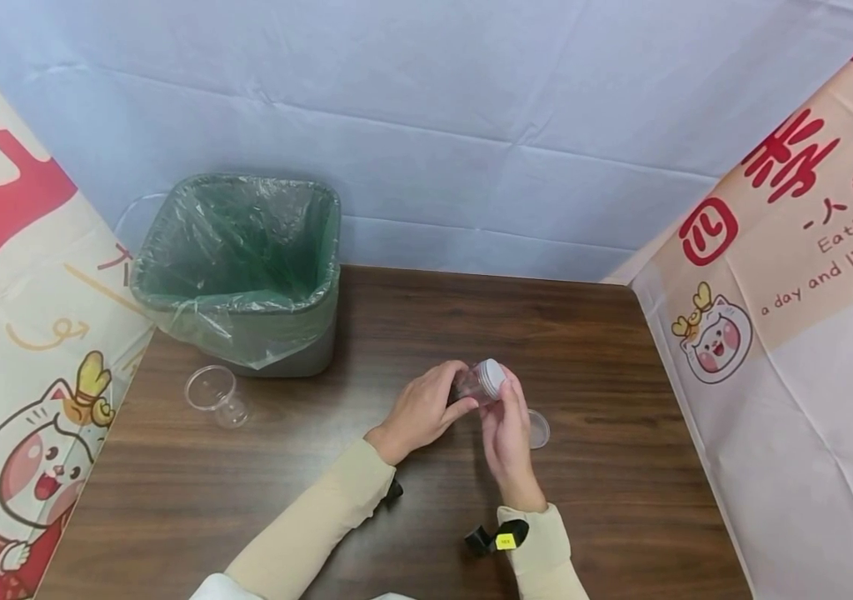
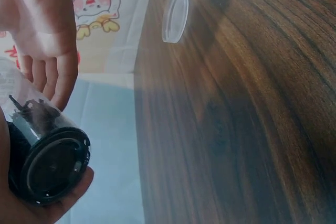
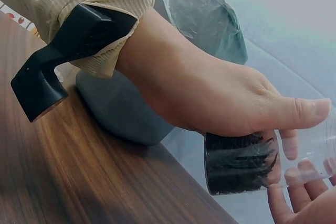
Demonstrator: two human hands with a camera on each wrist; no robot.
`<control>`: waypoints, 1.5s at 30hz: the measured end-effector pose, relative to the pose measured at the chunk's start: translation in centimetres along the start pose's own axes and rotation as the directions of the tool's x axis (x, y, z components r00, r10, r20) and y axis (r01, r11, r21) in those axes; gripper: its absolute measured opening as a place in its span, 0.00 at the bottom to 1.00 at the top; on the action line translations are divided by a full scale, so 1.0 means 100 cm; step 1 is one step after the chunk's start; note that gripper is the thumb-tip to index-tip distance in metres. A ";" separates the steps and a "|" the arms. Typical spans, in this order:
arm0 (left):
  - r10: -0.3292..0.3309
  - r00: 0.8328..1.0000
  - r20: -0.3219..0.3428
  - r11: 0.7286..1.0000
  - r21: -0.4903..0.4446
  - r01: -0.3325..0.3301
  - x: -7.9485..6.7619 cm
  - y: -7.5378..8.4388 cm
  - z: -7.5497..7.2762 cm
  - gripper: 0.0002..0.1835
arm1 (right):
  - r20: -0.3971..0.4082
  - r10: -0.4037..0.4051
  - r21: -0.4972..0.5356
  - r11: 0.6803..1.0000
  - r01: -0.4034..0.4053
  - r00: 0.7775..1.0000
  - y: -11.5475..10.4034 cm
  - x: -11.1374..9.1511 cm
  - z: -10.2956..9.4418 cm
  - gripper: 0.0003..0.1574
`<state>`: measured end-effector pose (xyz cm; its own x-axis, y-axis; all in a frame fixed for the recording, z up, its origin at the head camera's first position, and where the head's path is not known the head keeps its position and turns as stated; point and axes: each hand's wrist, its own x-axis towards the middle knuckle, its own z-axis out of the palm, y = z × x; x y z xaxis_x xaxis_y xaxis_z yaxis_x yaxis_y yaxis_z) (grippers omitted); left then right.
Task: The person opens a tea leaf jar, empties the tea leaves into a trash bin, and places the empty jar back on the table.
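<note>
Above the table, a clear jar [image 1: 471, 384] with a pale ridged screw lid [image 1: 492, 377] is held tilted between both hands. Dark, dry, leaf-like strands [image 3: 244, 163] fill its lower part. My left hand [image 1: 422, 408] grips the jar's body near the base, thumb along the near side. At the lid end, my right hand [image 1: 509, 433] has its thumb against the lid's edge and its fingers round the far side. In the left wrist view the jar's round base [image 2: 55, 169] faces the camera, with the right hand [image 2: 47, 51] behind it.
A clear round plastic lid [image 1: 538, 429] lies on the wooden table [image 1: 606, 500] just right of the right hand. At the left stands a clear footed cup [image 1: 216, 396]. Behind it is a grey bin [image 1: 314, 354] lined with a green bag. Printed cloth walls enclose the table.
</note>
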<state>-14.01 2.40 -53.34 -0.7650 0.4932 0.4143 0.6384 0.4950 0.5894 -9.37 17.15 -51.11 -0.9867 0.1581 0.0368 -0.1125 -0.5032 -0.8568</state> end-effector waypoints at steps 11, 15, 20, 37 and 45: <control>0.007 1.000 0.001 1.000 -0.005 -0.007 -0.001 -0.001 -0.001 0.41 | 0.053 -0.034 0.005 0.999 0.033 0.998 0.000 0.000 -0.002 0.25; 0.000 1.000 0.011 1.000 -0.010 0.000 0.000 -0.001 -0.002 0.40 | 0.059 -0.060 0.033 0.998 0.058 0.996 0.000 0.001 -0.002 0.20; -0.005 1.000 0.012 1.000 -0.008 0.006 0.001 0.000 -0.002 0.39 | 0.025 -0.073 0.032 0.997 0.072 0.997 0.000 0.000 0.000 0.11; -0.014 1.000 0.017 1.000 -0.020 0.015 -0.001 0.000 0.000 0.40 | -0.007 -0.020 -0.015 1.000 0.019 1.000 0.000 0.000 0.000 0.12; -0.011 1.000 0.001 1.000 -0.024 0.011 -0.002 0.000 0.001 0.42 | 0.026 -0.016 -0.026 1.000 0.016 1.000 0.002 0.002 -0.004 0.20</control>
<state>-13.88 2.38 -53.52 -0.7716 0.4884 0.4075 0.6279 0.4826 0.6106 -9.54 17.42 -51.47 -0.9876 0.1437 0.0636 -0.1256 -0.4783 -0.8692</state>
